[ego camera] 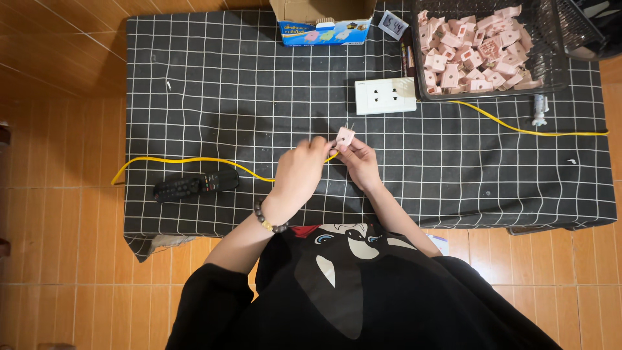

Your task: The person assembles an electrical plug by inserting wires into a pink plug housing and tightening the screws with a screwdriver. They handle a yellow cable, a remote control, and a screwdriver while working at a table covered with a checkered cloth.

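Pink, small plastic socket block (345,136) pinched between thumb and fingertips of right hand (360,161), grip clamped on it, raised just over black checked cloth of desk (194,97). Left hand (299,174) curled close beside, grip closed on thin yellow cable (188,160), fingertips near block. Black remote control (196,185) left of hands; dark wire basket of pink blocks (483,52) well apart, top right.

A table (194,97) carries everything. At its middle, the left hand (299,174) and right hand (360,162) meet on a small plug part (344,137). A cable (188,160) runs leftward from them, with a remote control (196,185) just in front of it. Behind the hands lies a wall socket plate (385,96); right of that stands a basket (551,74) holding many plug parts (476,55). A cardboard box (322,19) sits at the far edge.
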